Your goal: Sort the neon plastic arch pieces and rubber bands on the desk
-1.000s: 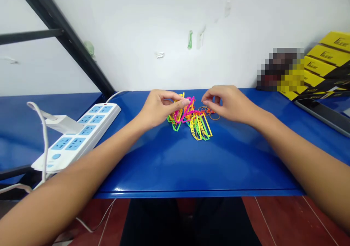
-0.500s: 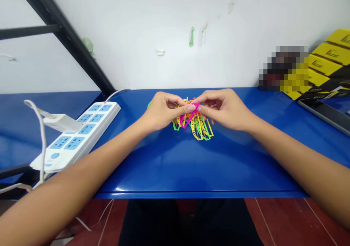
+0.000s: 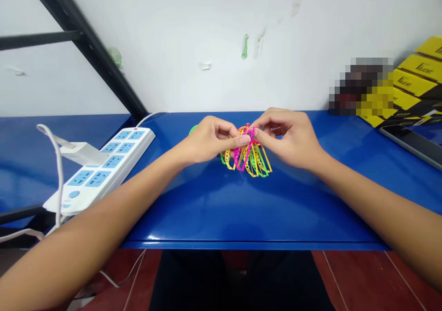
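A bunch of thin, bright plastic pieces in yellow, green and orange hangs between my hands, above or on the blue table; some are curved and have rows of holes. My left hand is closed, its thumb and fingers pinching a pink plastic piece at the front of the bunch. On the other side, my right hand is closed too, thumb and forefinger at the upper end of the pink piece. The fingers cover part of the bunch. A green piece shows behind my left hand.
A white power strip with a plugged-in white adapter and cable lies left on the blue table. At right are stacked yellow-and-black boxes and a dark flat device. A black metal frame rises at left.
My right hand has moved slightly right, away from my left thumb. The pink piece has turned and hangs lower and more upright. The whole view has shifted a little.
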The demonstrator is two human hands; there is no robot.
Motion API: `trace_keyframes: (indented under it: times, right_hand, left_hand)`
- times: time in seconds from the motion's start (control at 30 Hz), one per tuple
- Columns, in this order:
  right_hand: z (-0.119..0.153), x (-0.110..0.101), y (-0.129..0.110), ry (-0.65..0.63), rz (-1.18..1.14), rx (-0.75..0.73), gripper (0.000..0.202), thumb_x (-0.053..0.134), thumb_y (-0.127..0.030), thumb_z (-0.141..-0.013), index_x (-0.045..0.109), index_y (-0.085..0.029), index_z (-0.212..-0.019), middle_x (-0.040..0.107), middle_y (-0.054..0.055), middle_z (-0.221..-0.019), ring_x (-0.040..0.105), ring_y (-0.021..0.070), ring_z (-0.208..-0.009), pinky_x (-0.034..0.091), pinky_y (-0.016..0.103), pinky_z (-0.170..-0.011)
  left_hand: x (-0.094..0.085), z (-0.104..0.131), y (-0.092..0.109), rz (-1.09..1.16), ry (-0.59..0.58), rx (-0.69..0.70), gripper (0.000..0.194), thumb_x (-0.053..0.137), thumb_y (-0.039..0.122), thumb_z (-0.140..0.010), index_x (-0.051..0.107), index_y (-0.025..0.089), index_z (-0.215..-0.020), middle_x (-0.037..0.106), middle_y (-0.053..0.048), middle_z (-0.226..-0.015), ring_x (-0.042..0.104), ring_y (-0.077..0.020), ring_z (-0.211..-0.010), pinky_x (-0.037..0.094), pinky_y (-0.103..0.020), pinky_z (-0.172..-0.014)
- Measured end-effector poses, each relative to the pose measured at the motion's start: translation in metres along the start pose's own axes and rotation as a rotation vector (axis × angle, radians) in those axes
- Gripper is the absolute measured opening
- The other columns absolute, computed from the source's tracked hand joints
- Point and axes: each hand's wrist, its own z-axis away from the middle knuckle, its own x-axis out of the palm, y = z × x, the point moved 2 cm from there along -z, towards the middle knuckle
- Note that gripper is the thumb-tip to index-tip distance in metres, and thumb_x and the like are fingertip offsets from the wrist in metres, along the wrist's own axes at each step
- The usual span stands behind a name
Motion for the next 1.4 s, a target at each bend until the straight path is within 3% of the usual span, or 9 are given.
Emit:
trace_keyframes:
  times: [0.2,0.47,0.67,0.73,0.9,1.0,1.13,1.33,1.4]
  right_hand:
    - [0.006,0.005,-0.007,0.042,0.004,-0.048,0.013,0.077,-0.031,-0.096,0.081,-0.023,-0.086,0.076,0.008,-0.089,0.059,0.0169,-0.066,0.049,0.034,-0.057]
    - [0.008,0.011,0.000,0.019,-0.021,-0.047,0.012,0.079,-0.030,-0.095,0.079,-0.022,-0.086,0.074,0.004,-0.084,0.058,0.0138,-0.064,0.045,0.029,-0.054]
    - [0.004,0.004,0.002,0.075,-0.006,-0.049,0.013,0.079,-0.028,-0.094,0.075,-0.022,-0.083,0.069,0.003,-0.080,0.055,0.0135,-0.060,0.045,0.030,-0.053]
    - [0.004,0.003,0.000,0.112,0.020,-0.063,0.015,0.078,-0.029,-0.095,0.074,-0.023,-0.082,0.069,0.003,-0.081,0.055,0.0142,-0.061,0.046,0.031,-0.054]
    - [0.006,0.006,-0.004,0.106,0.050,-0.075,0.014,0.075,-0.030,-0.096,0.075,-0.023,-0.083,0.071,0.003,-0.083,0.055,0.0138,-0.061,0.044,0.030,-0.052]
    - [0.007,0.007,-0.006,0.105,0.065,-0.087,0.015,0.075,-0.029,-0.096,0.075,-0.023,-0.083,0.072,0.004,-0.082,0.056,0.0141,-0.061,0.046,0.030,-0.053]
    - [0.008,0.006,-0.008,0.115,0.052,-0.101,0.013,0.075,-0.025,-0.095,0.075,-0.023,-0.082,0.070,0.003,-0.080,0.056,0.0143,-0.062,0.045,0.030,-0.054]
    - [0.010,0.008,-0.009,0.068,0.044,-0.093,0.011,0.074,-0.023,-0.095,0.074,-0.023,-0.084,0.071,0.003,-0.082,0.057,0.0142,-0.063,0.046,0.030,-0.054]
    - [0.009,0.008,-0.007,0.072,0.044,-0.086,0.011,0.073,-0.024,-0.095,0.074,-0.023,-0.085,0.071,0.003,-0.082,0.057,0.0142,-0.063,0.047,0.030,-0.054]
  left_hand:
    - [-0.006,0.003,0.011,-0.026,-0.189,-0.034,0.049,0.087,0.061,-0.085,0.072,0.020,-0.063,0.054,0.001,-0.058,0.044,-0.0108,-0.054,0.037,-0.027,-0.052]
    - [-0.007,0.005,0.007,-0.090,-0.428,-0.086,0.048,0.081,0.055,-0.094,0.070,0.016,-0.068,0.053,0.002,-0.061,0.041,-0.0088,-0.055,0.033,-0.024,-0.053]
    - [-0.003,0.002,0.004,0.077,-0.133,-0.068,0.050,0.082,0.059,-0.093,0.070,0.015,-0.071,0.067,-0.002,-0.067,0.057,-0.0116,-0.061,0.044,-0.024,-0.061]
    - [-0.002,0.002,0.004,0.104,-0.094,-0.082,0.053,0.083,0.062,-0.091,0.070,0.015,-0.070,0.067,-0.003,-0.066,0.057,-0.0117,-0.060,0.045,-0.024,-0.061]
    - [-0.006,0.002,0.005,0.031,-0.301,-0.089,0.056,0.080,0.066,-0.092,0.069,0.017,-0.066,0.057,0.000,-0.060,0.047,-0.0110,-0.056,0.036,-0.025,-0.055]
    - [-0.010,0.002,0.007,-0.026,-0.309,-0.041,0.057,0.078,0.063,-0.094,0.063,0.018,-0.062,0.042,0.003,-0.059,0.033,-0.0098,-0.055,0.025,-0.028,-0.053]
    - [-0.011,0.003,0.007,-0.051,-0.291,-0.041,0.060,0.078,0.062,-0.094,0.055,0.020,-0.058,0.034,0.004,-0.060,0.028,-0.0102,-0.055,0.022,-0.029,-0.053]
    - [-0.009,0.004,0.008,-0.085,-0.396,-0.072,0.055,0.081,0.060,-0.091,0.063,0.019,-0.060,0.045,0.002,-0.060,0.034,-0.0103,-0.055,0.026,-0.027,-0.053]
    - [-0.008,0.004,0.010,-0.077,-0.351,-0.074,0.055,0.083,0.061,-0.090,0.065,0.018,-0.060,0.049,0.001,-0.059,0.037,-0.0098,-0.055,0.028,-0.026,-0.053]
